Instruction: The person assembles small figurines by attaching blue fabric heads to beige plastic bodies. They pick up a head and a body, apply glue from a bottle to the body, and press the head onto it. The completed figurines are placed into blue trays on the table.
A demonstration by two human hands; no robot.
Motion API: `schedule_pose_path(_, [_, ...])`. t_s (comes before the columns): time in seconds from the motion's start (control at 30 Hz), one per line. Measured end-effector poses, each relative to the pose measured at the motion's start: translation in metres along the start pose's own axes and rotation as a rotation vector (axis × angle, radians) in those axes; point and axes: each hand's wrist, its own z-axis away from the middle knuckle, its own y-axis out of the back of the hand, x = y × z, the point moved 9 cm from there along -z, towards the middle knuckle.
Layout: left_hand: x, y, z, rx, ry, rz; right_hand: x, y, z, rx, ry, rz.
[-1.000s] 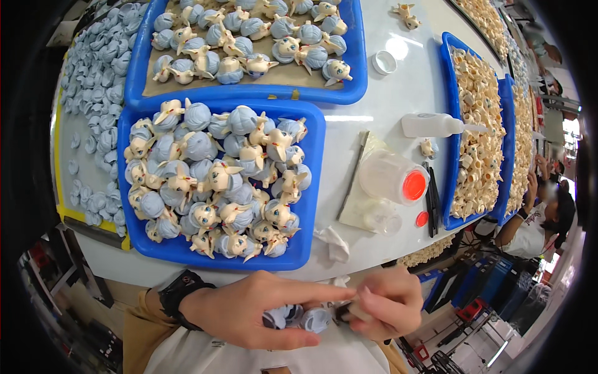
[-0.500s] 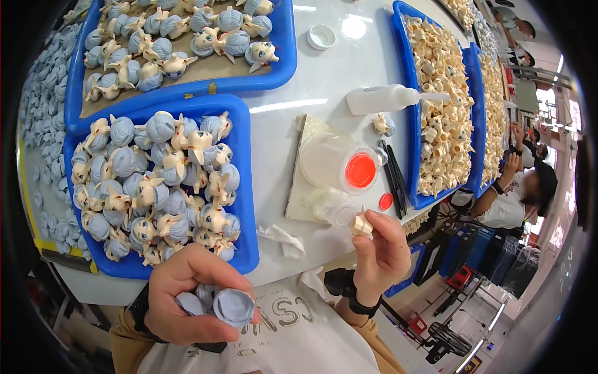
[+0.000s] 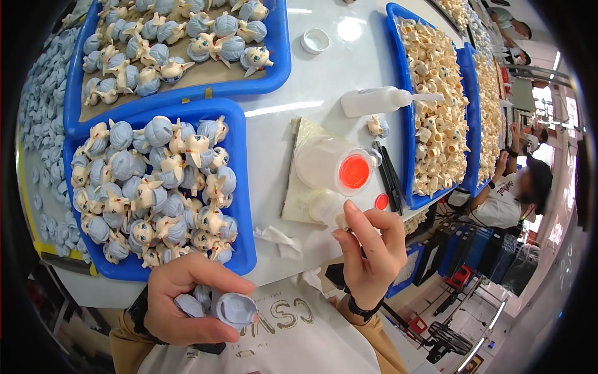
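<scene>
The 1 view comes from the left of 2 fisheye cameras worn on the person's head, facing down, upright and unmirrored. Nearest are the left hand (image 3: pixel 177 296) and right hand (image 3: pixel 377 255), low in view; the table (image 3: pixel 272 165) spreads beyond them, and a co-worker (image 3: pixel 503 202) shows well apart toward the bent right rim.

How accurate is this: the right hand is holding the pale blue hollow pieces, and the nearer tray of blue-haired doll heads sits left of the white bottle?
One slip: in the head view, it is the left hand that holds the pale blue hollow pieces, not the right hand. The nearer tray of blue-haired doll heads does sit left of the white bottle.
</scene>
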Motion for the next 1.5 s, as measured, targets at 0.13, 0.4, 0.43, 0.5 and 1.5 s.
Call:
schedule_pose_path(0.13, [0.001, 0.002, 0.003, -0.02, -0.005, -0.094, -0.004, 0.0, -0.002, -0.008, 0.025, 0.008])
schedule_pose_path(0.4, [-0.001, -0.001, 0.003, -0.016, 0.024, -0.099, 0.01, 0.01, 0.011, 0.145, -0.034, -0.196])
schedule_pose_path(0.43, [-0.002, -0.001, 0.003, -0.022, 0.038, -0.089, 0.011, 0.009, 0.012, 0.144, -0.046, -0.199])
schedule_pose_path(0.5, [-0.003, -0.001, 0.001, -0.021, 0.039, -0.07, 0.015, 0.008, 0.014, 0.141, -0.071, -0.204])
schedule_pose_path(1.5, [-0.01, 0.004, 0.007, 0.162, 0.144, -0.261, -0.09, 0.005, -0.005, -0.14, 0.468, -0.644])
